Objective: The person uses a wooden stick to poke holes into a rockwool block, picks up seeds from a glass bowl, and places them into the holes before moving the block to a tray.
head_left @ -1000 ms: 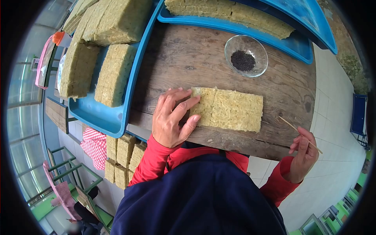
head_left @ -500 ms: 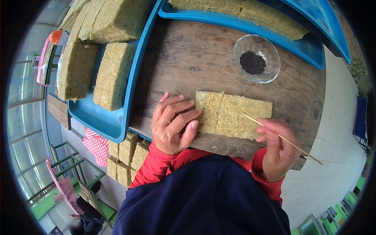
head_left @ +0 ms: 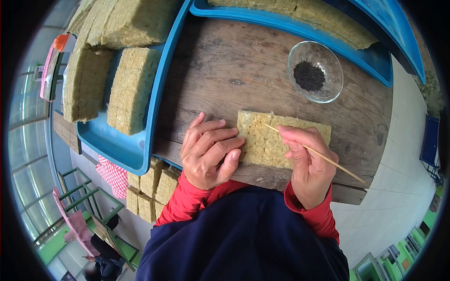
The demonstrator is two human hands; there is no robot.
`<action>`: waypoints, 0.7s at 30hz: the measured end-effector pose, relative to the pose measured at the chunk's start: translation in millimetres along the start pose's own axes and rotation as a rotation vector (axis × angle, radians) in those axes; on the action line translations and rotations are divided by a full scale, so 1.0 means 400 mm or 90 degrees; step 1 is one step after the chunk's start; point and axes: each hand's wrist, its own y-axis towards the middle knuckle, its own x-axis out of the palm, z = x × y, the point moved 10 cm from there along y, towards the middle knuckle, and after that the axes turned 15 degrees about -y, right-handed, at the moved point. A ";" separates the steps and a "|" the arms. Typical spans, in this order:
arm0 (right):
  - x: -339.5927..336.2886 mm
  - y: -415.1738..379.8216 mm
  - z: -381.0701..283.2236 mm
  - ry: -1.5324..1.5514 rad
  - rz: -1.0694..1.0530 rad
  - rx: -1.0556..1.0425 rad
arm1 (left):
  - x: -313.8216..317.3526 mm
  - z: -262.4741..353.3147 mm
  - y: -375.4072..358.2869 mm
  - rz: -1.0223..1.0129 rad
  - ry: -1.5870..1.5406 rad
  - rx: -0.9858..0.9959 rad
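Note:
A flat, yellowish rockwool slab (head_left: 258, 147) lies on the wooden table in front of me, with a seam across it and small holes in its top. My left hand (head_left: 208, 152) rests beside it, fingers loosely spread and the fingertips at the slab's left edge. Between thumb and fingers of my right hand (head_left: 309, 164) is a thin wooden skewer (head_left: 341, 166). Its tip points left, over the upper part of the slab near the seam. Beyond the slab stands a clear glass bowl (head_left: 331, 83) holding small black seeds (head_left: 309, 76).
A blue tray (head_left: 112, 147) with thick rockwool blocks (head_left: 133, 89) stands at the left. Another blue tray (head_left: 262, 21) with rockwool lies along the back. More blocks (head_left: 152, 180) are below the table's left edge. A person (head_left: 105, 264) sits at lower left.
My right hand has moved left and slightly up with the skewer, carrying its tip from the slab's right half to near the seam. The left hand stays at the slab's edge.

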 end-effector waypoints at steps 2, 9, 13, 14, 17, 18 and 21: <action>0.003 0.002 -0.005 -0.019 -0.005 -0.012 | 0.001 0.000 0.000 -0.001 0.000 0.003; -0.041 -0.012 0.015 0.052 0.072 -0.014 | -0.001 0.003 0.000 0.005 0.011 0.021; -0.058 -0.028 0.034 0.035 0.085 0.011 | -0.001 0.002 0.000 0.007 0.006 0.023; -0.056 -0.032 0.038 0.030 0.083 0.020 | -0.001 0.002 0.000 0.008 0.005 0.026; -0.052 -0.036 0.044 0.012 0.079 0.012 | -0.001 0.001 -0.001 0.008 0.005 0.028; -0.050 -0.035 0.040 -0.002 0.077 -0.005 | -0.001 0.001 -0.001 0.007 0.006 0.028; -0.048 -0.033 0.038 -0.011 0.074 -0.013 | -0.001 0.001 0.000 0.005 0.005 0.026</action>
